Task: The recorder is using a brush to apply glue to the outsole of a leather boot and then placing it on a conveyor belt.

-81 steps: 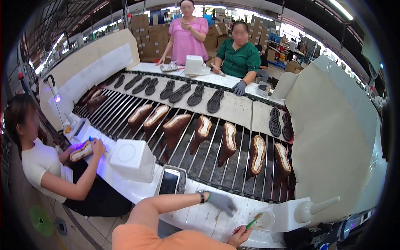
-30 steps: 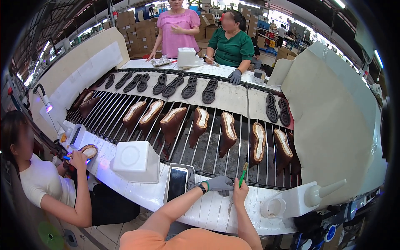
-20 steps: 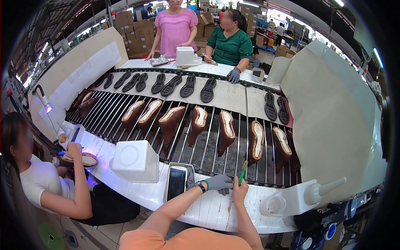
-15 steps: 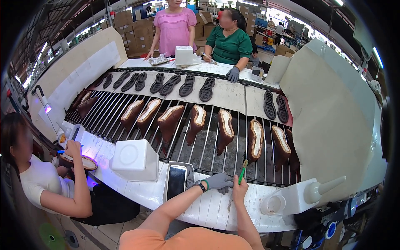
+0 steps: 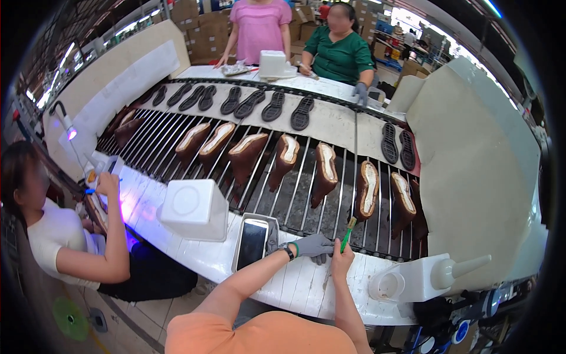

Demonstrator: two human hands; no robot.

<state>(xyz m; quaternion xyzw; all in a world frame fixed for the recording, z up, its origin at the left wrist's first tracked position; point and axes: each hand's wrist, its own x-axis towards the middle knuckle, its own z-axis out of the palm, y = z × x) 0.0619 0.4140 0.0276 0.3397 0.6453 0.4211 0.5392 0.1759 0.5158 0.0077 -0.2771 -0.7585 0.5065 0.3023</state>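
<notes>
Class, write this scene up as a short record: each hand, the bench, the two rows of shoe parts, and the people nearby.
Right hand: bare, grip closed on a green brush
Left hand: grey-gloved, close beside the right; contact unclear
White bench: bears a tray with a phone
Near row: brown shoe uppers, undersides up
Far row: black soles on a pale sheet
People: co-worker in pink and co-worker in green opposite; co-worker in white at left

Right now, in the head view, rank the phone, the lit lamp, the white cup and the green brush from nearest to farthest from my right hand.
1. Green brush: held in the right hand.
2. White cup: to its right.
3. Phone: to its left.
4. Lit lamp: at the picture's far left.
</notes>
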